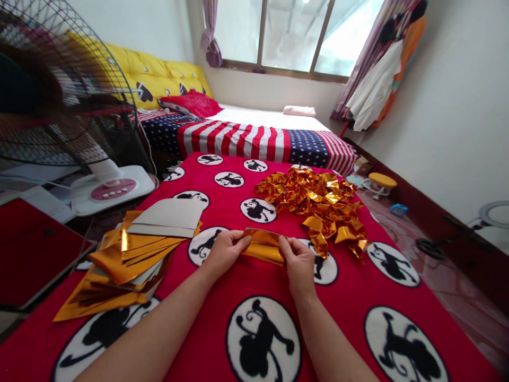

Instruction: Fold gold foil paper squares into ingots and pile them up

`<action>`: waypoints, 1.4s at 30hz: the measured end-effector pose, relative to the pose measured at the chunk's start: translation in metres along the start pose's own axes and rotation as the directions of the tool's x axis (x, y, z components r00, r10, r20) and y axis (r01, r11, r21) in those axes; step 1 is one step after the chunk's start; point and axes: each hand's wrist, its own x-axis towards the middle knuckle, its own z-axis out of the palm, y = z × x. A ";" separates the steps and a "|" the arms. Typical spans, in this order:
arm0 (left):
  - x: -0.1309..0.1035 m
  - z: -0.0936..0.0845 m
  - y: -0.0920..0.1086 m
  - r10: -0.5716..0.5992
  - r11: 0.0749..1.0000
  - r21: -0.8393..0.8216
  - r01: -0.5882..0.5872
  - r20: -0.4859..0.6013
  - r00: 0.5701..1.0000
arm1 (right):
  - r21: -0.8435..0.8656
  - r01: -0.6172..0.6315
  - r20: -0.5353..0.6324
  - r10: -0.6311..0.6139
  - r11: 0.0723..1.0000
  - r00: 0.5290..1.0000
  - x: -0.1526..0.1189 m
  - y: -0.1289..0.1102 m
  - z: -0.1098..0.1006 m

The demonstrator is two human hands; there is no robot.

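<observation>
Between my two hands a sheet of gold foil paper is folded into a narrow strip, just above the red cloth. My left hand pinches its left end with thumb and fingers. At the right end my right hand grips it in the same way. To the left lies an untidy stack of flat gold foil sheets, with pale grey backing sheets on top. A heap of folded, crinkled gold foil pieces spreads over the cloth beyond my right hand.
The red cloth with monkey prints covers the surface before me. A fan stands at the left, its blades blurred. Behind is a bed with a stars-and-stripes cover. A yellow stool sits on the floor at the right.
</observation>
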 end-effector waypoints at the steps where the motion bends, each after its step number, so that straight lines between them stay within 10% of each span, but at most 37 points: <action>1: 0.000 0.000 0.000 0.000 1.000 -0.004 0.000 0.002 1.000 | 0.008 -0.003 0.002 0.003 1.000 1.000 0.000 0.000 0.000; 42: -0.001 0.003 0.002 0.059 0.987 0.154 -0.043 -0.098 0.993 | -0.032 0.022 -0.033 -0.023 0.999 0.999 -0.002 -0.001 0.000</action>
